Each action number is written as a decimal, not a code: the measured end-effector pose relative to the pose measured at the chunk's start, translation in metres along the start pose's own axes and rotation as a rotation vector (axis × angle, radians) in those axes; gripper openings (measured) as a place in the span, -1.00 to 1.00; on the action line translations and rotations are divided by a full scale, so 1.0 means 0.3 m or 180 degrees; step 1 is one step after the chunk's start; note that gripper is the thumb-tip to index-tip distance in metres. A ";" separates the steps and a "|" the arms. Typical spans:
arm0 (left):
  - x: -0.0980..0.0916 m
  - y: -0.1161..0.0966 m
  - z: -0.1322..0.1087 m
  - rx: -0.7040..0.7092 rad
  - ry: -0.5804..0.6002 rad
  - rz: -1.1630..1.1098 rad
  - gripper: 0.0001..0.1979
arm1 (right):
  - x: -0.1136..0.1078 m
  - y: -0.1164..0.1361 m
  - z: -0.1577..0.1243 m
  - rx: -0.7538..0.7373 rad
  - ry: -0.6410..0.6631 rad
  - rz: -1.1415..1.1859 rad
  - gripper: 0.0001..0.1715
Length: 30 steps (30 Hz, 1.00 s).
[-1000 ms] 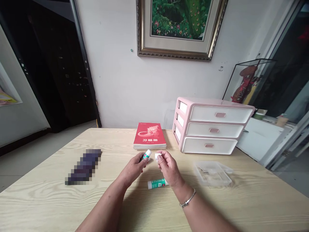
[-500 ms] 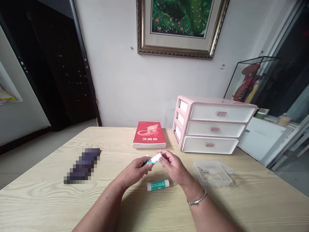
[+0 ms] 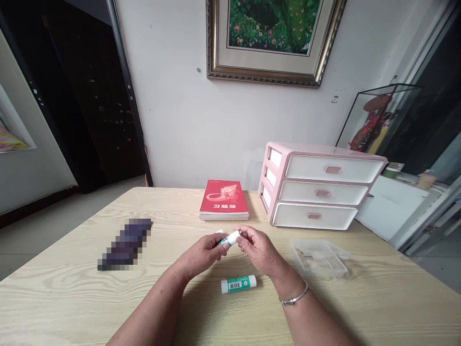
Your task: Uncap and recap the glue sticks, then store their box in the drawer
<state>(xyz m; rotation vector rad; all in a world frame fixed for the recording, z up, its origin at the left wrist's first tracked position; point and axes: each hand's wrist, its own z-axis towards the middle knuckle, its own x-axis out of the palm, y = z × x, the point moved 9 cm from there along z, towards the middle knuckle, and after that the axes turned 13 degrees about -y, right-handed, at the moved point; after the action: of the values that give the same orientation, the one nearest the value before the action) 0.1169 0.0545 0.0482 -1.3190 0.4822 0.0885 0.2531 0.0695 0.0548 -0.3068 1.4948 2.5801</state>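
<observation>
My left hand (image 3: 205,251) is closed around a white glue stick (image 3: 230,238) with a green and red label. At the stick's right end, the fingers of my right hand (image 3: 257,247) pinch its white tip. A second white end (image 3: 220,232) pokes out above my left fingers; what it belongs to is mostly hidden. On the table below my hands lies another glue stick (image 3: 238,284), on its side, green label and barcode upward.
Beyond my hands are red-covered books (image 3: 224,199) and a pink-and-white drawer unit (image 3: 320,190). A clear plastic box (image 3: 320,258) stands right of my right hand. A blurred dark object (image 3: 125,244) lies on the wooden table (image 3: 65,298) at left.
The loose glue stick has rolled a little toward me, and its barcode now shows. Both hands stay on the held glue stick, nearly unmoved. The view has shifted slightly.
</observation>
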 end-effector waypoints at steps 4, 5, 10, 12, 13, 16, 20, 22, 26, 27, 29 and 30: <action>0.009 0.016 0.004 0.0076 0.0024 0.0188 -0.60 | 0.013 -0.034 0.000 0.0113 0.0030 -0.0110 -0.58; 0.011 0.019 0.007 0.0109 0.0020 0.0267 -0.59 | 0.016 -0.038 -0.001 0.0116 0.0035 -0.0187 -0.58; 0.020 0.020 0.023 0.0369 -0.0074 0.0663 -0.58 | 0.008 -0.002 -0.002 -0.0307 -0.0180 -0.1067 -0.63; 0.020 0.019 0.025 0.0412 -0.0067 0.0670 -0.60 | 0.005 0.008 -0.004 -0.0364 -0.0215 -0.1207 -0.61; 0.019 0.022 0.025 0.0379 -0.0053 0.0624 -0.60 | 0.005 0.006 -0.005 -0.0314 -0.0198 -0.1146 -0.61; 0.012 0.040 0.021 0.0159 0.0014 0.0406 -0.59 | 0.008 -0.006 -0.006 -0.0130 -0.0106 -0.0619 -0.65; 0.011 0.048 0.018 0.0068 0.0085 0.0280 -0.55 | 0.026 -0.032 -0.002 0.0047 0.0080 -0.0128 -0.64; 0.013 0.039 0.023 0.0206 0.0020 0.0382 -0.56 | 0.029 -0.056 0.000 0.0215 0.0069 -0.0147 -0.64; 0.011 0.017 0.035 0.0593 -0.0293 0.0780 -0.64 | 0.020 -0.080 0.001 0.0401 -0.0157 -0.0462 -0.62; 0.011 0.015 0.036 0.0643 -0.0364 0.0882 -0.66 | 0.017 -0.077 0.001 0.0375 -0.0220 -0.0609 -0.61; 0.011 0.015 0.035 0.0692 -0.0480 0.1061 -0.69 | 0.009 -0.061 0.002 0.0212 -0.0369 -0.0952 -0.59; 0.011 0.015 0.033 0.0698 -0.0516 0.1138 -0.70 | 0.005 -0.048 0.003 0.0087 -0.0442 -0.1125 -0.58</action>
<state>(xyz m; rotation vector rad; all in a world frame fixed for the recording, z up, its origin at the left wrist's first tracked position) 0.1212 0.0645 0.0444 -0.9915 0.5680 0.4246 0.2548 0.0776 0.0427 -0.3453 1.2946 2.2532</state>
